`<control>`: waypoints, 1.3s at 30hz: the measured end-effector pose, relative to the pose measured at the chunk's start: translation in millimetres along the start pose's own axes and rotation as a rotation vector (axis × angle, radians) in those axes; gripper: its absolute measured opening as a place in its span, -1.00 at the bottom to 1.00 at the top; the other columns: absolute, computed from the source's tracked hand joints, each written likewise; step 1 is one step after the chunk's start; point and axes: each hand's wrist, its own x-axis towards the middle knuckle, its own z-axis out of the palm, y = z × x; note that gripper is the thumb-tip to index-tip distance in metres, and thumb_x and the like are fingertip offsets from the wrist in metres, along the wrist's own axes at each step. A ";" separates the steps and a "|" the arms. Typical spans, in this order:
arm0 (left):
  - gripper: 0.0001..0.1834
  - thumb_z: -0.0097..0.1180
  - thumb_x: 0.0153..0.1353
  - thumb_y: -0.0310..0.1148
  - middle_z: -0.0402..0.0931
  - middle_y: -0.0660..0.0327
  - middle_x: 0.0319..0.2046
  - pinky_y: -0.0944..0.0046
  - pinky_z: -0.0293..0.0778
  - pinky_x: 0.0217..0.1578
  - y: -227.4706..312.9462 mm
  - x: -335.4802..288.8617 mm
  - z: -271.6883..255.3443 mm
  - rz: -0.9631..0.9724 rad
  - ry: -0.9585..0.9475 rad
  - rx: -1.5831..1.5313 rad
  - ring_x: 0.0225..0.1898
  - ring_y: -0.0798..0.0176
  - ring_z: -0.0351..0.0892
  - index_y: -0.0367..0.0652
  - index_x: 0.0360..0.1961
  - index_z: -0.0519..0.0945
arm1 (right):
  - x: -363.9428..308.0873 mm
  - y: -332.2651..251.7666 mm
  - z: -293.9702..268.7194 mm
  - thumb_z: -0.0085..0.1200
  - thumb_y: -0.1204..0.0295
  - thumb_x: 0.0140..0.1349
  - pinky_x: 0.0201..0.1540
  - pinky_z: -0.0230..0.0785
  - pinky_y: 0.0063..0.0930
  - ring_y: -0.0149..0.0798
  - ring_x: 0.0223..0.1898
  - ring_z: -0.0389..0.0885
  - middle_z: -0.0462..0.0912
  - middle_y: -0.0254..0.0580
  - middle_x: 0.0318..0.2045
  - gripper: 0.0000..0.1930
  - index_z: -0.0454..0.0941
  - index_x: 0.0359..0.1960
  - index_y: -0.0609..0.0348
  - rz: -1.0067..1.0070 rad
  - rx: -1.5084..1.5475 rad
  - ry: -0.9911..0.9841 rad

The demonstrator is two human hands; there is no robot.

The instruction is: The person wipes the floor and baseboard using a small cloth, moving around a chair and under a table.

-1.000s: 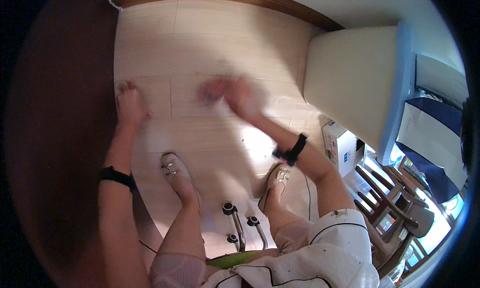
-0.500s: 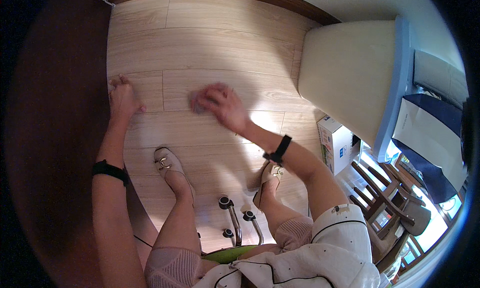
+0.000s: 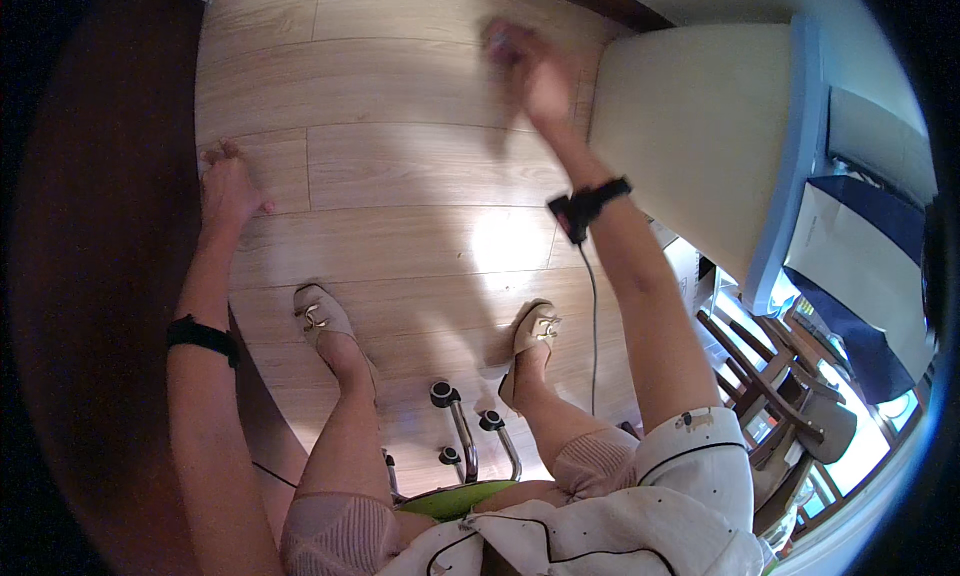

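My right hand [image 3: 535, 71] is blurred, over the far part of the wood-plank floor [image 3: 400, 166]. Its fingers are closed round a small, smeared pinkish-grey thing [image 3: 500, 42] whose kind I cannot make out. A black strap with a small box [image 3: 578, 216] circles that wrist, and a thin cable hangs from it. At far left, my left hand [image 3: 230, 184] is beside the edge of a dark brown panel [image 3: 110, 226], holding nothing I can see. Its thumb is spread from the bent fingers. That forearm wears a black band [image 3: 203, 339].
My feet in beige shoes [image 3: 325, 318] stand on the floor, with chrome caster legs [image 3: 462, 431] between them. A cream cabinet with a pale blue edge [image 3: 785, 156] is at right. Beyond are a white box [image 3: 682, 266], a dark blue and white bag [image 3: 850, 276] and wooden chairs [image 3: 775, 396].
My right hand has swept away from me and to the right, still closed on the small thing. My left hand keeps its place by the panel. The view has shifted slightly.
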 end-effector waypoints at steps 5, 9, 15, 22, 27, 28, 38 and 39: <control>0.36 0.64 -0.50 -0.26 0.17 -0.60 0.16 0.11 0.48 0.11 -12.0 -3.8 6.5 -0.019 0.068 0.019 0.14 -0.33 0.44 -0.58 0.32 0.06 | -169.3 -93.9 48.6 0.13 0.53 0.00 0.05 0.39 -0.18 -0.13 0.05 0.50 0.52 -0.23 0.07 -0.51 0.57 0.04 -0.15 -0.398 -0.186 -0.252; 0.35 0.64 -0.49 -0.26 0.21 -0.60 0.13 0.12 0.53 0.06 -1.7 -8.1 -1.9 -0.015 0.035 0.090 0.08 -0.29 0.51 -0.58 0.32 0.07 | -210.6 -109.0 27.6 0.02 0.54 0.06 0.18 0.34 -0.14 -0.10 0.18 0.42 0.52 -0.31 0.10 -0.63 0.62 -0.08 -0.13 -0.343 0.068 -0.532; 0.34 0.64 -0.50 -0.28 0.25 -0.55 0.13 0.15 0.53 0.05 -1.1 -14.4 -5.0 0.002 0.042 0.096 0.08 -0.25 0.51 -0.59 0.31 0.08 | -32.6 -13.4 -13.0 -0.04 0.48 0.21 0.07 0.34 0.01 0.01 0.05 0.50 0.58 -0.19 0.03 -0.63 0.50 0.06 -0.09 -0.006 -0.229 0.009; 0.31 0.63 -0.48 -0.31 0.15 -0.50 0.23 0.09 0.49 0.09 -4.8 -12.1 3.1 0.017 0.124 0.041 0.16 -0.25 0.44 -0.48 0.34 0.10 | -13.0 28.8 -10.3 -0.01 0.54 0.07 -0.02 0.41 -0.04 0.03 -0.11 0.61 0.64 -0.08 -0.09 -0.60 0.59 -0.02 -0.03 -0.066 -0.494 0.113; 0.04 0.46 -0.16 -0.32 0.17 -0.28 0.30 0.10 0.26 0.28 -39.8 -32.1 39.7 -0.002 0.300 -0.103 0.29 -0.16 0.28 -0.32 0.36 0.18 | -180.1 -73.4 35.6 0.11 0.61 0.02 0.14 0.30 -0.05 -0.04 0.18 0.42 0.48 -0.21 0.13 -0.44 0.50 0.12 -0.11 -0.275 -0.225 -0.162; -0.08 0.37 -0.01 -0.31 0.21 -0.20 0.31 0.10 0.14 0.35 -50.2 -39.2 55.3 0.056 0.427 -0.127 0.35 -0.13 0.20 -0.29 0.36 0.19 | -203.6 -81.9 37.2 0.11 0.61 0.01 0.21 0.27 -0.05 -0.01 0.20 0.38 0.47 -0.20 0.14 -0.46 0.52 0.10 -0.12 -0.314 -0.095 -0.262; -0.51 0.05 0.28 -0.46 0.33 0.01 0.27 0.16 0.23 0.29 -50.0 -127.7 80.3 0.172 0.368 -0.408 0.30 0.02 0.30 -0.26 0.25 0.37 | -12.7 -8.0 -26.9 -0.09 0.54 0.17 0.06 0.36 -0.02 0.11 -0.05 0.56 0.62 -0.03 -0.09 -0.58 0.54 0.07 -0.11 -0.110 -0.487 0.206; -0.54 0.03 0.29 -0.48 0.37 0.00 0.23 0.16 0.26 0.27 -48.7 -132.4 78.1 0.178 0.398 -0.439 0.27 0.01 0.35 -0.26 0.22 0.41 | 0.5 15.3 -31.1 -0.06 0.50 0.14 0.13 0.31 -0.02 0.16 -0.01 0.53 0.57 0.02 0.00 -0.54 0.51 0.12 -0.13 0.012 -0.661 0.178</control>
